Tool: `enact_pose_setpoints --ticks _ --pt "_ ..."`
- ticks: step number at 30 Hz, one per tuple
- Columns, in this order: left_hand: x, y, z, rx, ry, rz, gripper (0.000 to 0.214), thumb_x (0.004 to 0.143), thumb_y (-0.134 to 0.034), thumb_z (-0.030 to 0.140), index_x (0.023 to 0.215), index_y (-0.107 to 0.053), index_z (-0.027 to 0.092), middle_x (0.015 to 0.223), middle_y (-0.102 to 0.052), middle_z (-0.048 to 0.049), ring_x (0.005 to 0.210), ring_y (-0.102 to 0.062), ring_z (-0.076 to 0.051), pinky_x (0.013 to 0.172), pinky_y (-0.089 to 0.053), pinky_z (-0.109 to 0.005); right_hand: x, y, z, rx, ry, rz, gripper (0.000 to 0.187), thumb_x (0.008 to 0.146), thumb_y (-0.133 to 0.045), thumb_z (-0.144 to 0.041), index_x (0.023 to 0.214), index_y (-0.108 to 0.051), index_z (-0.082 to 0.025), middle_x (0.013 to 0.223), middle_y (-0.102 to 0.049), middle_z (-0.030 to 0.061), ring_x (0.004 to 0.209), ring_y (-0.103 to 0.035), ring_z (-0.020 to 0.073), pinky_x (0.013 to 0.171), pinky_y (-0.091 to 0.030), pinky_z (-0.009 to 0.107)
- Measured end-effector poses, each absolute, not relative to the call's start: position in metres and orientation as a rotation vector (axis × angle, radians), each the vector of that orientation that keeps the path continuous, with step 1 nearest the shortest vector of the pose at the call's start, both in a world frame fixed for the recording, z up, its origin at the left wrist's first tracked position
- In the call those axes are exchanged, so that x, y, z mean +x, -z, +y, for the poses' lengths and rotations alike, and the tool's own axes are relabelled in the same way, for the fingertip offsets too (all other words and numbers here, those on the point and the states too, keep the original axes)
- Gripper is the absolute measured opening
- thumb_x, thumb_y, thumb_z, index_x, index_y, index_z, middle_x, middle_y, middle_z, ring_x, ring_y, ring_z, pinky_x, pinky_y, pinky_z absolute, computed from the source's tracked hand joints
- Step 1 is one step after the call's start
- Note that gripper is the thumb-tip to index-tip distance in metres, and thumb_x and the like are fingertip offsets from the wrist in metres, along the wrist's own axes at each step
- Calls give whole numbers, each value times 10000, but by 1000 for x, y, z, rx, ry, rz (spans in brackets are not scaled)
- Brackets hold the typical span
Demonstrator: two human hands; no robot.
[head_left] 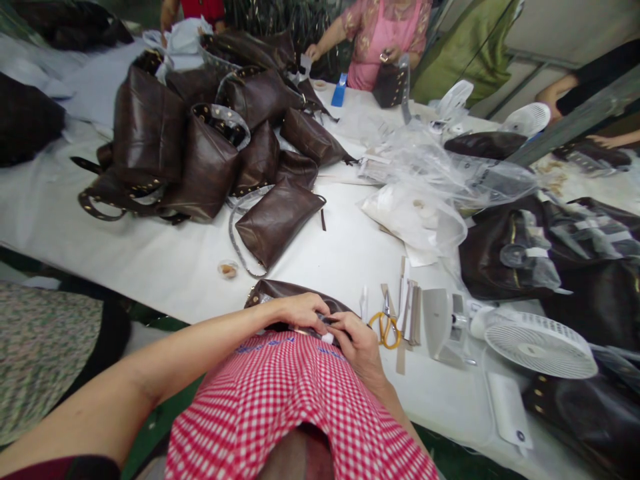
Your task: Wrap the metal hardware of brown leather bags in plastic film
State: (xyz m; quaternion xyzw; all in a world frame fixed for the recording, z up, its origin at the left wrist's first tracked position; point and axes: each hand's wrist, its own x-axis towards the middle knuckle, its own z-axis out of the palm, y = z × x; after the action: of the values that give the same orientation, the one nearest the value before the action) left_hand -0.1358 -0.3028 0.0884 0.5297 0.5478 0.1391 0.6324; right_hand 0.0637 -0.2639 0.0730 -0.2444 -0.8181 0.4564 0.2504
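Observation:
A dark brown leather bag point(280, 289) lies at the table's near edge, right against my red-and-white checked apron point(295, 380). Both hands meet over its near side. My left hand point(306, 311) has its fingers bent and closed on the bag's edge. Close beside it, my right hand point(357, 339) pinches the same edge with thumb and fingers. Something small and white point(327, 338) shows under the fingers; its kind is unclear. The apron and hands hide the bag's lower part. Just right of my hands lie yellow-handled scissors point(386, 328).
Brown bags point(150, 127) are heaped at the back left; a single bag point(277, 223) lies ahead. Strips point(411, 313), a white fan point(540, 343) and a power bank point(509, 408) sit rightward. Plastic wrapping point(425, 160) covers the middle right. A co-worker in a pink apron point(383, 40) handles a bag opposite.

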Motion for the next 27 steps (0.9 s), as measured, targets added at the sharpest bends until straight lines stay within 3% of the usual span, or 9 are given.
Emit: enact_pose_setpoints --ticks 4,10,14,17,21,27 --pt "-140 -86 -303 1157 -322 1189 276 678 -683 390 831 -637 165 597 -498 51 526 -431 -108 467 -294 -211 64 -75 -263 -526 -1045 -2308 159 900 -536 -159 863 -676 -226 880 -715 46 857 -647 194 771 -510 363" --pt "-145 -76 -302 1154 -342 1115 316 684 -709 408 854 -659 146 659 -536 40 593 -444 -107 510 -318 -207 65 -78 -264 -470 -953 -2350 173 917 -504 -123 834 -628 -212 862 -702 45 801 -636 166 729 -494 326" --pt "-146 -78 -301 1169 -343 1095 265 697 -711 345 861 -666 141 697 -567 35 632 -471 -108 552 -347 -203 65 -80 -263 -442 -908 -2374 155 923 -499 -150 853 -621 -216 820 -700 27 779 -645 165 839 -493 367" --pt "-146 -80 -300 1193 -330 1089 266 705 -715 368 841 -668 144 644 -529 50 591 -436 -99 536 -328 -202 66 -80 -261 -455 -886 -2397 166 925 -499 -171 851 -636 -230 928 -712 43 957 -658 191 910 -495 395" --pt "-145 -80 -300 1190 -316 1079 260 705 -712 366 840 -672 147 613 -510 55 567 -420 -97 525 -317 -204 69 -78 -263 -467 -954 -2422 183 929 -490 -180 897 -664 -228 1115 -700 86 1033 -660 199 833 -549 352" --pt "-146 -78 -300 1162 -313 1069 265 689 -718 352 854 -680 148 692 -572 43 639 -470 -107 598 -364 -206 71 -74 -266 -466 -1047 -2333 208 915 -493 -117 908 -667 -230 954 -739 52 932 -686 185 839 -540 356"
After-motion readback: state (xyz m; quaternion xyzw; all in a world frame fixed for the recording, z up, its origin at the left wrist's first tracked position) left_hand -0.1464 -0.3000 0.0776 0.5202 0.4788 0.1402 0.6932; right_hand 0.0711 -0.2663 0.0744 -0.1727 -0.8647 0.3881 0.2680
